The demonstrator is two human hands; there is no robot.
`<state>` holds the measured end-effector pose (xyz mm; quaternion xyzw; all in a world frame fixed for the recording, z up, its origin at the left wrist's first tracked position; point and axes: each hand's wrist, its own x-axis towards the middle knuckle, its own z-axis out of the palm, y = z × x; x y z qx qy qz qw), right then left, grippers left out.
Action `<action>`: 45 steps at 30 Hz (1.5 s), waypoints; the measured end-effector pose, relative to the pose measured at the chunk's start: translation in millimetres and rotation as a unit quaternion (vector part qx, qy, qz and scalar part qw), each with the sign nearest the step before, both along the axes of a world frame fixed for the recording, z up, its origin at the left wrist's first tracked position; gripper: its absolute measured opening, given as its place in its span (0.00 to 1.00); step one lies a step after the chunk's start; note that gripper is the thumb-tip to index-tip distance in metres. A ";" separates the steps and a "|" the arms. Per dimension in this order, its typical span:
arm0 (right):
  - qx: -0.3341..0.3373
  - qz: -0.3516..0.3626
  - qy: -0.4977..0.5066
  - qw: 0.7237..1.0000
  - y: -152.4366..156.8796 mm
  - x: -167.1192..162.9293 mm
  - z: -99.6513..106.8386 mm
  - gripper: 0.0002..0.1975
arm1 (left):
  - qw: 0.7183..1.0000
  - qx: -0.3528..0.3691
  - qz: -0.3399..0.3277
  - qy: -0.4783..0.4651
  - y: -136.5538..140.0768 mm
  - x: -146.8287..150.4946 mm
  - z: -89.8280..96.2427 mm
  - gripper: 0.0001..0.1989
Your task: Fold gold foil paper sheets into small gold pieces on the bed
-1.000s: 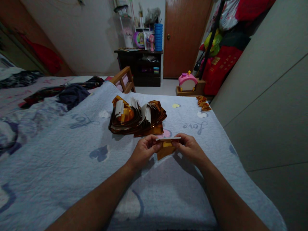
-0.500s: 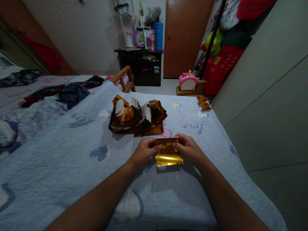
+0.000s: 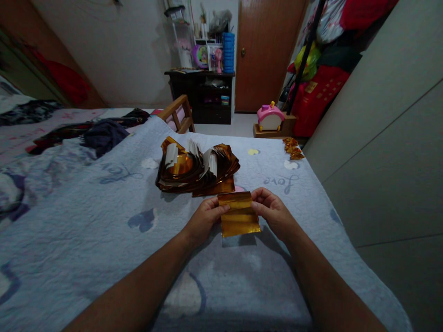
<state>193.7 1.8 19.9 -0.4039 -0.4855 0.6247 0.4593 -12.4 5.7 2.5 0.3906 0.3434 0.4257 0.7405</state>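
Observation:
A small sheet of shiny gold foil paper (image 3: 240, 221) is held above the bed cover, its lower edge hanging toward me. My left hand (image 3: 204, 217) pinches its upper left side, thumb on the front. At the upper right edge, my right hand (image 3: 273, 210) grips the sheet between thumb and fingers; the fingers behind are partly hidden. Just beyond my hands lies a thick, curled stack of gold foil papers (image 3: 197, 173) with whitish backs showing. Several folded gold foil pieces (image 3: 293, 148) rest near the far right corner of the bed.
The light blue bed cover (image 3: 145, 258) spreads under everything. Dark clothes (image 3: 105, 136) lie to the left. Past the bed's far edge are a wooden chair (image 3: 178, 113), a dark cabinet (image 3: 200, 99) and a pink toy (image 3: 270, 117). A pale wardrobe (image 3: 387, 152) borders the right side.
The foil sheet's upper part, bent and pinched before, is now spread flatter. My right hand has shifted slightly up at its corner, and my left hand slightly left.

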 end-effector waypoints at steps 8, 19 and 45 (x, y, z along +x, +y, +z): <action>0.015 0.021 0.014 1.000 -0.9 -3.7 -0.8 0.19 | 1.000 -0.022 0.011 -0.011 -0.5 1.6 0.8 0.20; -0.008 -0.030 -0.021 0.999 -1.3 -11.8 -5.8 0.13 | 0.938 0.165 0.184 0.244 -2.9 0.5 1.5 0.13; 0.290 0.016 -0.223 0.930 -12.3 -23.9 -0.7 0.08 | 0.985 0.098 0.079 0.117 -7.5 6.0 5.6 0.12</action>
